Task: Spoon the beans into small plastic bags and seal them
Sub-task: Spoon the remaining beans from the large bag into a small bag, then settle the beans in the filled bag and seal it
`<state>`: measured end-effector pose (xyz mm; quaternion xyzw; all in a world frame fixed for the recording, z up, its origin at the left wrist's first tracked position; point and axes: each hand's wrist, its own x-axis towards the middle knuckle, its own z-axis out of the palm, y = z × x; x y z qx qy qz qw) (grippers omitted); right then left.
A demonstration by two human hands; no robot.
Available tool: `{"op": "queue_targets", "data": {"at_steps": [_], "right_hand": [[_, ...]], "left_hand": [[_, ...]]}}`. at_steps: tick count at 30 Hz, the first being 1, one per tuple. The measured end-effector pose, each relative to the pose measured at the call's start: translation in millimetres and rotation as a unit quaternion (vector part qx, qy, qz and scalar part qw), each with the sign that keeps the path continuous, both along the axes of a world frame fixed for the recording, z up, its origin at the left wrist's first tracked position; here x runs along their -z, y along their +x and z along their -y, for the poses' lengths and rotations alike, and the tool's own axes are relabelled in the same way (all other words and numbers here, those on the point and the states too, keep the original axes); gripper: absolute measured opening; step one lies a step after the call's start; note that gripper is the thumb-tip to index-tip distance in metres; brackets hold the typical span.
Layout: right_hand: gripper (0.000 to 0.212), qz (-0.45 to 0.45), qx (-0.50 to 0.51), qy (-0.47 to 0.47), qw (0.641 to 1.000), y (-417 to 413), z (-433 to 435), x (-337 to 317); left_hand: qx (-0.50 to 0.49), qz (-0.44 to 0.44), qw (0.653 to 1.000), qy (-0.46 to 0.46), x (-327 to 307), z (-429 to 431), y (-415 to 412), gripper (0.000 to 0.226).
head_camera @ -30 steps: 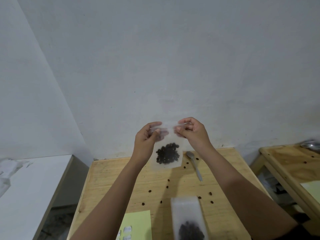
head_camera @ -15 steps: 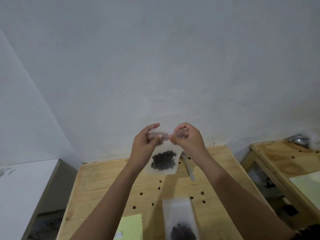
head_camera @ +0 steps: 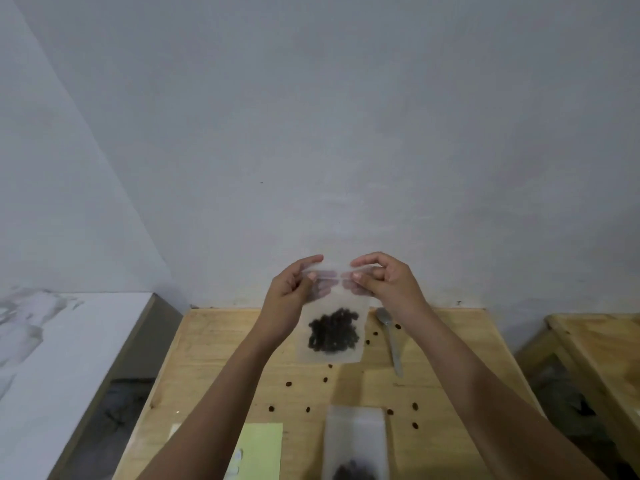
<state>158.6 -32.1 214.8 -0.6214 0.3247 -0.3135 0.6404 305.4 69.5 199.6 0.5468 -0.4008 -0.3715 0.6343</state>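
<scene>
Now: small frosted plastic bag (head_camera: 334, 303) w/ dark beans (head_camera: 333, 331) hangs over the pale wooden table (head_camera: 221, 358), held by its top strip. Your left hand (head_camera: 287, 296) pinches the 10 o'clock corner, thumb against fingers; your right hand (head_camera: 388, 282) pinches the 2 o'clock corner. Film looks light, soft, prob. slick, and the beans sag low. Grip the strip only, above the load. Grey metal spoon (head_camera: 389, 337) lies at 3 o'clock of the bag, second bag (head_camera: 355, 434) at 6.
</scene>
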Motion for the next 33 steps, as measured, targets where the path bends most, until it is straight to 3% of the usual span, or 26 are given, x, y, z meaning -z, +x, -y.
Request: {"op": "queue_targets", "data": {"at_steps": [12, 17, 22, 28, 33], "right_hand": [[0.014, 0.023, -0.043, 0.075, 0.996, 42.2, -9.8, 26.6], [0.013, 0.025, -0.037, 0.103, 0.994, 58.6, -24.2, 33.7], [0.014, 0.027, -0.052, 0.104, 0.993, 68.1, -29.4, 32.4], [0.046, -0.092, -0.122, -0.014, 0.988, 79.0, -39.5, 46.9], [0.05, -0.114, -0.083, -0.049, 0.989, 96.3, -54.7, 52.2]], "left_hand": [[-0.128, 0.028, 0.991, 0.021, 28.9, -51.6, -2.5, 0.066], [-0.135, 0.072, 0.987, 0.059, 33.1, -72.4, 4.3, 0.053], [-0.133, 0.054, 0.988, 0.066, 37.8, -76.7, 15.5, 0.034], [-0.165, 0.041, 0.984, 0.053, 46.0, -80.2, 42.2, 0.032], [-0.103, 0.048, 0.991, 0.064, 51.1, -85.3, 66.3, 0.041]]}}
